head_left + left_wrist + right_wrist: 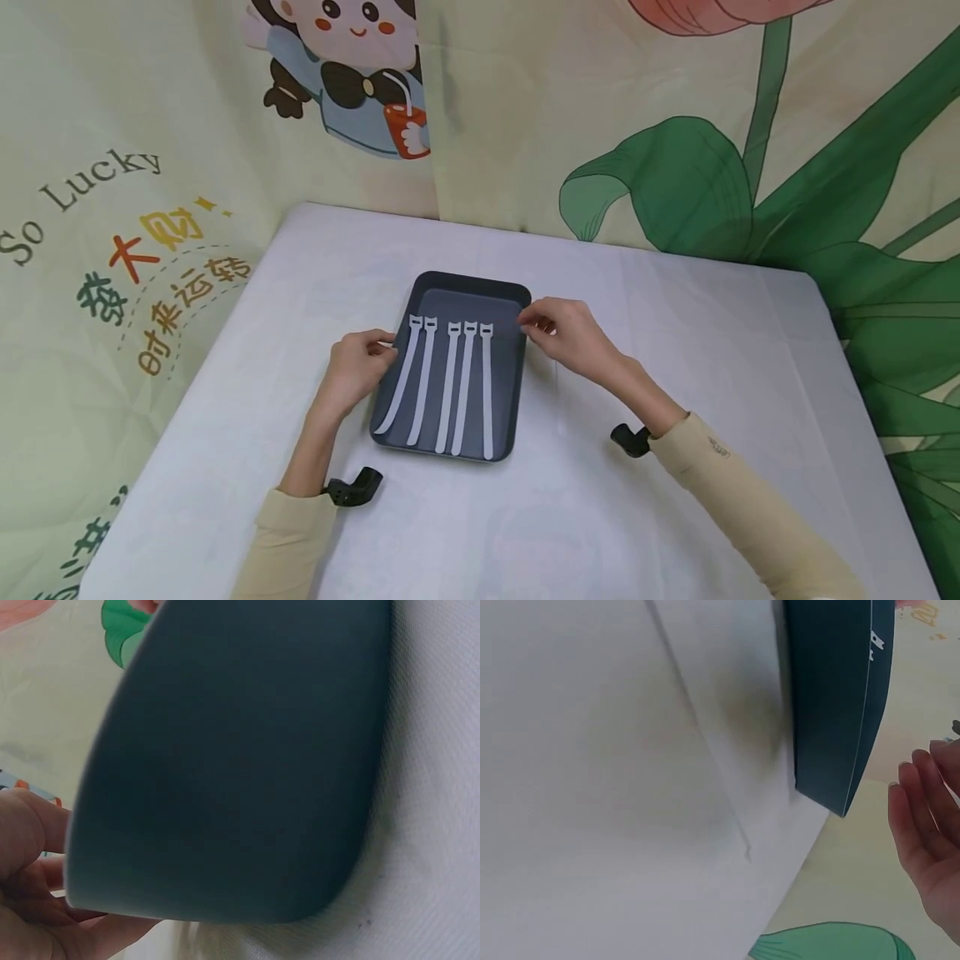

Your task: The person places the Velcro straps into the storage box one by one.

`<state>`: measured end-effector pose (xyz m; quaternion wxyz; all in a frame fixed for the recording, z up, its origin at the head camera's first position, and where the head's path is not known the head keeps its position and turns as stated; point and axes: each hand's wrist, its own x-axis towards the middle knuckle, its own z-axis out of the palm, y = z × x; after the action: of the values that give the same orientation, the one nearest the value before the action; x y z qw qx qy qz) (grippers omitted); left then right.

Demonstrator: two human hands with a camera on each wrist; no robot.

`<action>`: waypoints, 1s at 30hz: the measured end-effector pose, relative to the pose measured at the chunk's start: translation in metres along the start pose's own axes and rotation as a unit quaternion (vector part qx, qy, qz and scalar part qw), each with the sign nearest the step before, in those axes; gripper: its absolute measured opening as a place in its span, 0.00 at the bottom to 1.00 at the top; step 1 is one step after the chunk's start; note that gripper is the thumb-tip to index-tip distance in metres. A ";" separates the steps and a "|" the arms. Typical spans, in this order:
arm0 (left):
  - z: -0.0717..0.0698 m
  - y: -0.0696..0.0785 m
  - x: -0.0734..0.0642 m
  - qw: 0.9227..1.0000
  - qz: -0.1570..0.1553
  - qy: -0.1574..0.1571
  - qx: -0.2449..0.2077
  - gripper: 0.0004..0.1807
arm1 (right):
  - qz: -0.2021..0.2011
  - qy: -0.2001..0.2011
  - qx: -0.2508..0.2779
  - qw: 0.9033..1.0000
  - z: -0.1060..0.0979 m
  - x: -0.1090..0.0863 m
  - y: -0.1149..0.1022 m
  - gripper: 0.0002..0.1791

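Note:
A dark blue-grey rectangular tray [506, 396] lies on the white-covered table. Inside it, several pale grey strap-style cable ties [448, 387] form a row, slotted heads toward the far end and tails toward the near end. My left hand [356, 372] is at the tray's left rim, fingers loosely bent and fingertips right beside the edge. In the left wrist view the tray wall [225, 772] hides part of those fingers. Over the far right rim hovers my right hand [572, 333], its fingers relaxed with nothing between them. The right wrist view shows these fingers [922, 802] apart from the tray.
White cloth [600, 517] covers the table around the tray. Behind the table's far edge hangs a printed curtain [502, 125] with a cartoon figure and green leaves. A black wrist camera [354, 487] juts out below my left wrist, another camera [630, 440] below my right.

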<state>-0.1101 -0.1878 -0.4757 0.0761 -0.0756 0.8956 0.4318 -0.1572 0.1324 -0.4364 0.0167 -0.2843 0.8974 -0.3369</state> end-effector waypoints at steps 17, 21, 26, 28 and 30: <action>0.001 0.000 0.000 1.000 -0.005 -0.001 -0.003 0.18 | 0.068 -0.023 -0.021 0.997 -0.008 -0.013 0.037 0.10; 0.002 -0.001 0.000 1.000 -0.004 -0.001 -0.006 0.18 | 0.094 -0.018 -0.013 0.995 -0.007 -0.013 0.048 0.11; 0.003 -0.001 0.001 1.000 -0.002 -0.001 -0.005 0.18 | 0.142 -0.014 -0.011 0.990 -0.004 -0.011 0.060 0.15; 0.003 -0.001 0.001 1.000 -0.002 -0.001 -0.004 0.18 | 0.162 -0.012 -0.009 0.987 -0.003 -0.009 0.064 0.17; 0.002 -0.001 0.001 1.000 -0.003 -0.002 -0.004 0.18 | 0.179 -0.008 -0.002 0.984 -0.002 -0.008 0.066 0.19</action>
<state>-0.1104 -0.1866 -0.4782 0.0795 -0.0779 0.8935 0.4350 -0.1844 0.1781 -0.4766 0.0836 -0.1223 0.9343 -0.3242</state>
